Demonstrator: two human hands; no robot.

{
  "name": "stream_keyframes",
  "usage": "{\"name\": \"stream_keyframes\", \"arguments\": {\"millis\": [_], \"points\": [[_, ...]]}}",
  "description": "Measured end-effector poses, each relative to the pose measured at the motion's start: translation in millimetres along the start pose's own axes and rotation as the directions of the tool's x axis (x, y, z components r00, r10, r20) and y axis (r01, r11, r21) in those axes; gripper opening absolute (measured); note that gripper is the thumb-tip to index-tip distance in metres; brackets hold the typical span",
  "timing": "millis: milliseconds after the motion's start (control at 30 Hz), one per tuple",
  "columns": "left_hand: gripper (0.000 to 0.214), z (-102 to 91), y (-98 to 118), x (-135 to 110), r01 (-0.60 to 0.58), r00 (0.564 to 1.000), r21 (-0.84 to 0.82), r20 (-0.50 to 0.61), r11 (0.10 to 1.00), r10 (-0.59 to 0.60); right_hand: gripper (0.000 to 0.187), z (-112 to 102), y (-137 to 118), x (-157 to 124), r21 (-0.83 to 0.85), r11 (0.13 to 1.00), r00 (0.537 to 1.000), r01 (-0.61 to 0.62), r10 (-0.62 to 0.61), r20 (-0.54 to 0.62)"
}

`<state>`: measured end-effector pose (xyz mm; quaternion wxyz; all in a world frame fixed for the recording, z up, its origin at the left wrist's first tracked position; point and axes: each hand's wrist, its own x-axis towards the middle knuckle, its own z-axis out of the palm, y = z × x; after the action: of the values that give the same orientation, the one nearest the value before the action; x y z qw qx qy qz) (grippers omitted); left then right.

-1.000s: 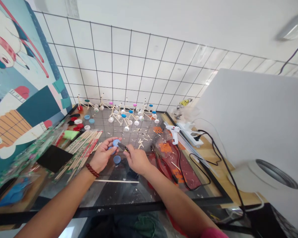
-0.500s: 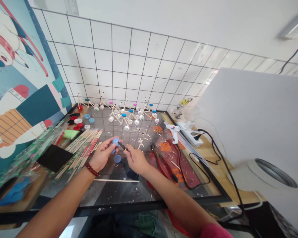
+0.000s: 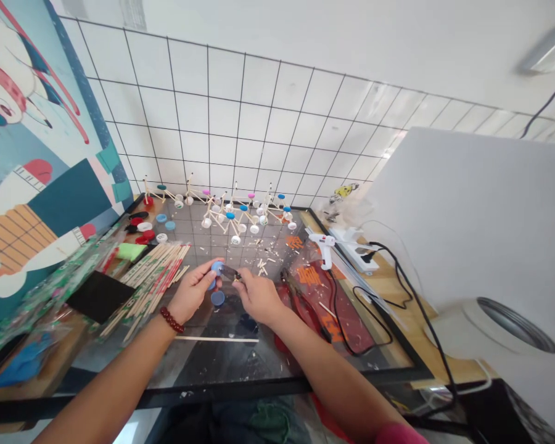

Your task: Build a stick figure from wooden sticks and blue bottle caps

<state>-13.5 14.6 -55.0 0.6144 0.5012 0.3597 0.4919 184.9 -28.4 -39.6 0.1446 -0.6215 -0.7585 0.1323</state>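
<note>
Lower centre of the frame: our left hand (image 3: 192, 293) pinches a blue bottle cap (image 3: 217, 267); our right hand (image 3: 259, 299) grips a knife (image 3: 230, 272) against it. Slick plastic could make the knife skid.

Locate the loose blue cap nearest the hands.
In the head view, the loose blue cap sits on the tabletop left of centre, between the left hand and the right hand, beyond the long pale stick.

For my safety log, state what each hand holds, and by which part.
The left hand pinches a blue cap by its edge, another blue piece below it. The right hand grips a knife by its handle, blade towards the cap.
</note>
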Motion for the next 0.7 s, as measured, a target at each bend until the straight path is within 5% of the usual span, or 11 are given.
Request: {"name": "stream_keyframes", "arguments": {"millis": [700], "points": [[0.049,1.8,4.1,-3.3,0.020,0.994,-0.137,0.108,0.990,-0.005,0.022,2.5,-5.7,-1.6,-0.035,0.996,0.996,0.079,-0.080,-0.028]]}}
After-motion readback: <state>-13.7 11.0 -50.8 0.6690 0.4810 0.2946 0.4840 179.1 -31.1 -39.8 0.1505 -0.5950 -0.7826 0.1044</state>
